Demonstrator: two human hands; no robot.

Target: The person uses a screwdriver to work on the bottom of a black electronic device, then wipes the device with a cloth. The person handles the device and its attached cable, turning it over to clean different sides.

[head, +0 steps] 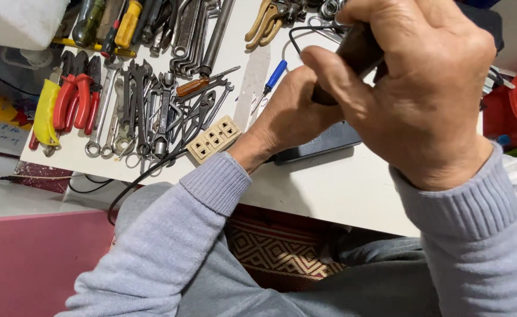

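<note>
Dark brown wooden tool handle (355, 53) sits clamped in the right hand (423, 88), whose fingers wrap fully round it close to the camera, above the far part of the white table (340, 188). The working end of the tool is hidden behind the hands, so I cannot tell what kind it is. The left hand (288, 120) lies lower, curled and pressed down beside a flat dark grey box-shaped device (323, 144) that rests on the table; whether its fingers grip anything is hidden. A thin black wire (296, 35) loops out near the handle. By my reading, the step in hand is working the tool tip at a spot steadied by the left hand, and the next move would call for a firm hold and a fine aim at that hidden spot. Just left of the left wrist lies a beige multi-socket outlet block (214, 139) with a black cord. Further left is a spread of grey steel wrenches (147, 105), red-handled pliers (76, 100) and a small blue-handled screwdriver (273, 79).
</note>
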